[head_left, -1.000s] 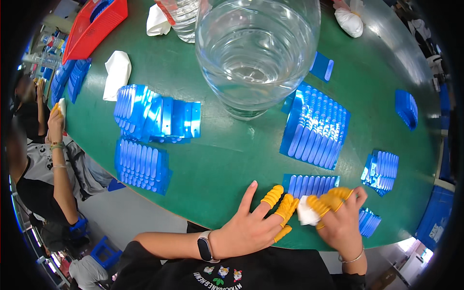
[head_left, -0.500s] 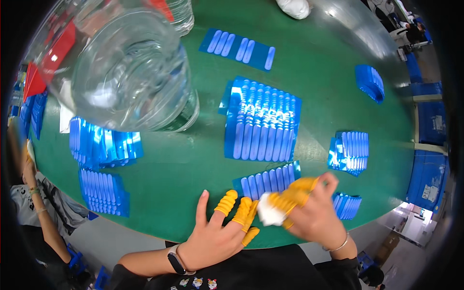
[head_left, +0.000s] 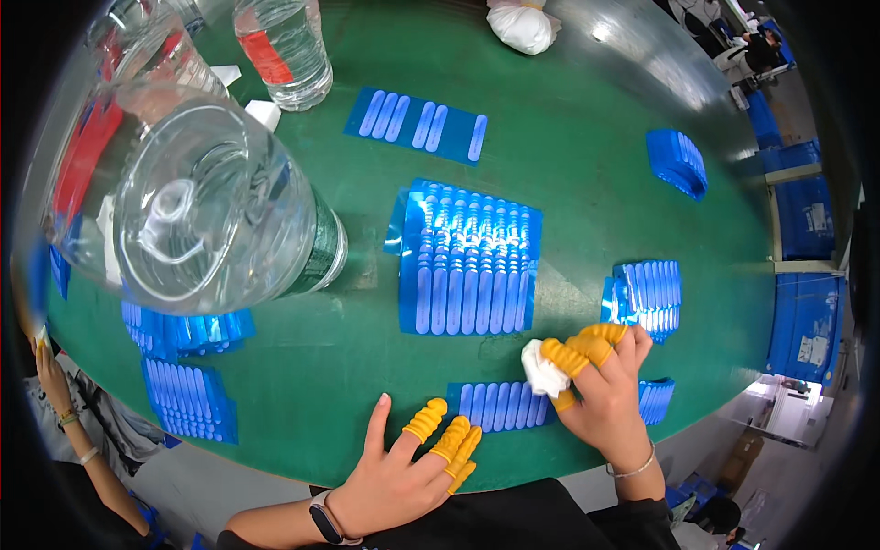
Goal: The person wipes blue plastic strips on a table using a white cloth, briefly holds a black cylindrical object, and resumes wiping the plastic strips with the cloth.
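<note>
My left hand (head_left: 394, 486) lies on the green table with its fingers stretched out, yellow cots on several of them and the thumb bare. Its fingertips rest at the left end of a blue sheet (head_left: 502, 407) carrying a row of pale blue oblong strips. Pinched in my right hand (head_left: 605, 394), which also wears yellow cots, is a crumpled white wipe (head_left: 544, 368). The wipe sits at the sheet's upper right corner, and the hand covers the sheet's right end. Beyond them lies a thick stack of similar sheets (head_left: 472, 275).
A large clear bottle (head_left: 220, 211) looms at the left, with another bottle (head_left: 284, 55) behind. A partly filled sheet (head_left: 417, 124) and a white bundle (head_left: 522, 26) lie farther back. Smaller stacks sit right (head_left: 655, 293) and left (head_left: 188, 399). Another person's hand (head_left: 53, 380) shows at far left.
My right hand has moved the wipe right, from over the sheet to its upper right corner. The sheet now lies straighter. The whole view has shifted; my left hand stays at the sheet's left end.
</note>
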Demonstrator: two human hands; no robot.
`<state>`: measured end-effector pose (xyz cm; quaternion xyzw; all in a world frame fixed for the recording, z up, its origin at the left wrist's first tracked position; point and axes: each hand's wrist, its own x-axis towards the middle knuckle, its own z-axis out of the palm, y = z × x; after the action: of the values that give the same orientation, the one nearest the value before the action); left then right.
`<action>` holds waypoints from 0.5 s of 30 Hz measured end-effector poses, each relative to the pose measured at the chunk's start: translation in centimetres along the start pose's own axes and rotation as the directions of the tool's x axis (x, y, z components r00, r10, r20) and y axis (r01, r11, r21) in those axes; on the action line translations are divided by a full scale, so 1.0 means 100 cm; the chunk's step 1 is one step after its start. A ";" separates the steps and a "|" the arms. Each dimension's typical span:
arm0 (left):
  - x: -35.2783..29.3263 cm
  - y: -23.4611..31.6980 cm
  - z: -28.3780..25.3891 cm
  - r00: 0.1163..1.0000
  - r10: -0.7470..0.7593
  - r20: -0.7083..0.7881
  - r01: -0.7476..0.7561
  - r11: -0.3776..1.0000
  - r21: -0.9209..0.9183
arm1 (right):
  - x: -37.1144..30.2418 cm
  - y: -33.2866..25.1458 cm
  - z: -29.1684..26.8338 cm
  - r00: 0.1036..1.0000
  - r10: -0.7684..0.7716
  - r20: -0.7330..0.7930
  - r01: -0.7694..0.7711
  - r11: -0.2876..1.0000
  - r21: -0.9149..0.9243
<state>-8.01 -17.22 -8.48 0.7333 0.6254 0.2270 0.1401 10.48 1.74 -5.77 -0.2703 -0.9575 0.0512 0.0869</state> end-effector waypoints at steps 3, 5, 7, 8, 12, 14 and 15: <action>0.000 -0.003 -0.001 0.999 0.018 0.048 -0.019 1.000 0.003 | -0.009 -0.027 -0.005 0.978 -0.203 0.042 0.183 0.942 0.282; -0.001 -0.006 -0.002 0.992 0.054 0.112 -0.058 0.998 0.031 | -0.007 -0.030 0.004 0.968 -0.230 0.100 0.199 0.948 0.249; 0.002 -0.005 0.000 0.999 0.025 0.036 -0.026 0.999 0.037 | -0.002 -0.009 0.009 0.998 0.060 -0.017 -0.058 0.996 0.063; 0.002 -0.005 0.000 0.999 0.022 0.033 -0.023 0.999 0.041 | 0.000 -0.001 0.010 0.992 0.070 -0.107 -0.065 0.997 0.046; 0.006 -0.002 -0.003 0.999 0.026 0.035 -0.028 0.999 0.045 | -0.009 -0.033 -0.005 0.975 -0.172 0.138 0.127 0.950 0.285; 0.006 -0.001 -0.005 0.999 0.005 0.038 -0.008 0.998 0.063 | -0.013 -0.016 -0.001 0.993 -0.056 0.105 0.034 0.980 0.197; 0.007 0.000 -0.005 1.000 0.004 0.028 -0.005 0.998 0.058 | -0.015 -0.004 0.001 0.996 0.061 0.069 -0.068 0.992 0.106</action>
<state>-8.20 -16.57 -7.97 0.7416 0.6281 0.1988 0.1268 11.47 0.60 -6.01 -0.2940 -0.9464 0.1147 0.0682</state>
